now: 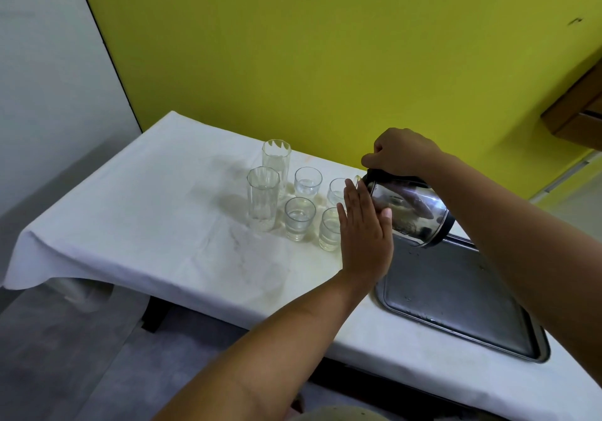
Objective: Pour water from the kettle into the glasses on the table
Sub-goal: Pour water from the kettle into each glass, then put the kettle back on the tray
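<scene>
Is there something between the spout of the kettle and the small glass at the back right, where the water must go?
Nothing visible blocks it. The kettle spout tilts over the back right small glass. The left hand lies flat against the kettle's side, in front of that glass.

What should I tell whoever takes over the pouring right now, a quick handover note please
Right hand grips the kettle by its top handle, tilted spout-left over the back-right short glass.
Left hand, open and flat, braces the kettle's side.
Six glasses stand on the white cloth; a steel tray lies to the right.
Done: three short glasses hold water.
Left: the two tall glasses look empty; the level in the one under the spout is hidden.
</scene>
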Action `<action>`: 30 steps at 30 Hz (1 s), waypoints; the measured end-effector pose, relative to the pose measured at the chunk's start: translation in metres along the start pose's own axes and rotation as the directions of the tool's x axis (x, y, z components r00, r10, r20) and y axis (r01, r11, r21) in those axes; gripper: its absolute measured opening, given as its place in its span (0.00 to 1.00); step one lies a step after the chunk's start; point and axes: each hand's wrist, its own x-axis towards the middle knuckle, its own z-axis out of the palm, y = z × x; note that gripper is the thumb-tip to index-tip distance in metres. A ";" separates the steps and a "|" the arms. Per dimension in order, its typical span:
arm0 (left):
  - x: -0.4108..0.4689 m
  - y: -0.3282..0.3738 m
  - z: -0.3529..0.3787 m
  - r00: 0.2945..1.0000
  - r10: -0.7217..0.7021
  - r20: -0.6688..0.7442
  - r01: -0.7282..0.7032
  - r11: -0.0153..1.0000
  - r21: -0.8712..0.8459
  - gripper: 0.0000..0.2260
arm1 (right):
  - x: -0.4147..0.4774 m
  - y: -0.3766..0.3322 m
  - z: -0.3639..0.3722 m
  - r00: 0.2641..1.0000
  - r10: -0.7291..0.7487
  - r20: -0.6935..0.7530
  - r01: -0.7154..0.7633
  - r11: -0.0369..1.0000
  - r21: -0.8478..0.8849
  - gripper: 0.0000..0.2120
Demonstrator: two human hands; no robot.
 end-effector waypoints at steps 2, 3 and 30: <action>0.000 0.000 0.000 1.000 -0.008 -0.001 0.008 1.000 -0.001 0.25 | 0.000 -0.001 0.000 1.000 -0.003 0.000 0.003 1.000 -0.005 0.18; -0.001 0.000 0.000 1.000 -0.010 0.000 0.010 1.000 -0.002 0.25 | 0.000 -0.002 0.001 1.000 -0.003 0.001 0.003 1.000 -0.006 0.18; 0.001 -0.003 -0.004 0.999 -0.033 -0.015 0.033 0.999 -0.008 0.25 | -0.001 -0.014 -0.001 1.000 -0.024 -0.014 0.023 0.999 -0.041 0.17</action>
